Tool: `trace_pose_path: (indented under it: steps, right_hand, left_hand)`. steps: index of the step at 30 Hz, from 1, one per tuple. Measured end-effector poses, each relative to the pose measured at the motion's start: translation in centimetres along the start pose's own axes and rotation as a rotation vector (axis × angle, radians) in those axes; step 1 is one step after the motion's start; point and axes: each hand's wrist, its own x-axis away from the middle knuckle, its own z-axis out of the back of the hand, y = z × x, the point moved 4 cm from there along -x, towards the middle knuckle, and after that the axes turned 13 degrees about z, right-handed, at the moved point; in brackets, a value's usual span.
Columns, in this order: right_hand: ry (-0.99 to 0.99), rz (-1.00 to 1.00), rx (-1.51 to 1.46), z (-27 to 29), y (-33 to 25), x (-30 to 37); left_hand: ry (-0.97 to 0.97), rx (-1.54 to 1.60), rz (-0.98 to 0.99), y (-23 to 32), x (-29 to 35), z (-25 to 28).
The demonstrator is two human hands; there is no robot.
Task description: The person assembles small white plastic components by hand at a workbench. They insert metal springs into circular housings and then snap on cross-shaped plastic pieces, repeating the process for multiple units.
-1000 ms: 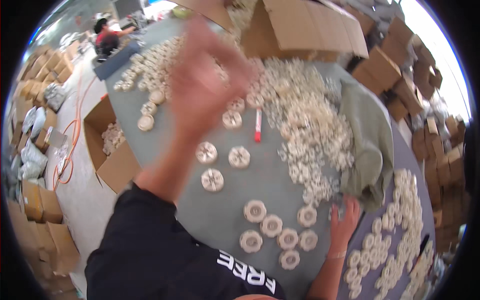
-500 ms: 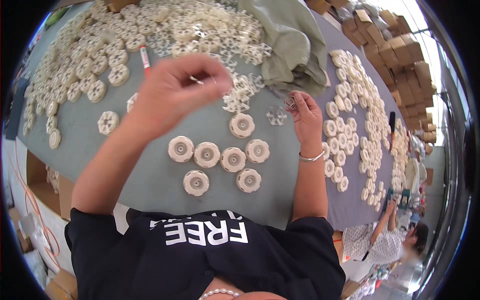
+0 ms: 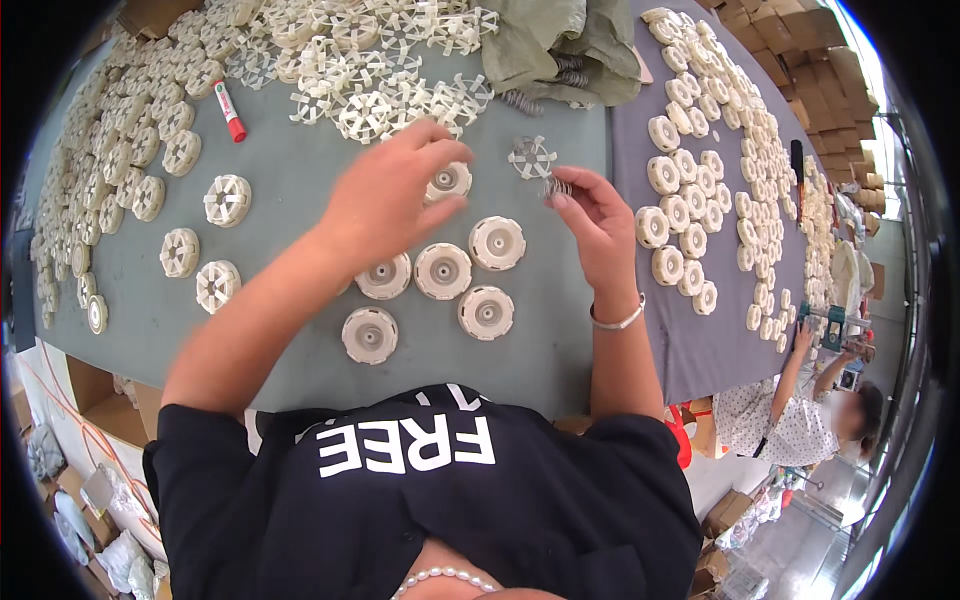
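My left hand (image 3: 392,195) is low over the table, thumb and fingers apart on either side of a white round wheel-like part (image 3: 451,181); whether they touch it I cannot tell. In my right hand (image 3: 598,222), a coiled metal spring (image 3: 557,187) is pinched between thumb and fingers. Just above that spring lies a clear spoked disc (image 3: 530,157). Several more round parts, such as this one (image 3: 442,271) in front of my left hand, lie face up with recessed centres. One is partly covered by my left wrist.
White spoked pieces (image 3: 375,95) form a heap at the back, with piled round parts (image 3: 150,140) at far left. A marker (image 3: 229,112) lies between. Loose springs (image 3: 521,102) spill by a grey-green bag (image 3: 555,40). More round parts (image 3: 690,205) cover the purple cloth; a co-worker (image 3: 790,415) is at far right.
My left hand has come down from a raised, blurred position to the round part. My right hand keeps the spring near the clear disc. The whole view has shifted.
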Motion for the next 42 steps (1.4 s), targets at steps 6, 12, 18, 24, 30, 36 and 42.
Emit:
trace_pose_path:
  steps: [6,12,18,24,30,36,42]
  right_hand:
    - [-0.134,0.213,-0.162,-4.3,-3.2,1.9]
    - [-0.056,0.190,-0.374,-4.6,-3.1,3.3]
    - [-0.106,0.272,-0.132,-5.7,-4.8,3.3]
    - [-0.220,0.764,0.315,-5.6,-7.6,3.6]
    - [-0.277,0.998,0.539,-6.4,-8.3,4.0]
    - [-0.145,0.033,-0.128,-4.9,-3.9,5.1]
    - [-0.128,0.525,0.216,-6.1,-5.0,5.5]
  left_hand:
    - [-0.343,1.079,0.330,2.8,3.2,-3.0]
    - [-0.426,1.273,0.473,2.4,4.0,-2.6]
    - [-0.310,1.349,0.446,3.3,5.7,-2.6]
    - [-0.518,1.277,0.677,2.5,6.0,-2.2]
    - [-0.422,1.222,0.592,2.4,6.4,-2.3]
    - [-0.101,0.956,0.165,2.5,7.4,-3.7]
    - [-0.153,1.258,0.365,2.6,8.8,-3.3]
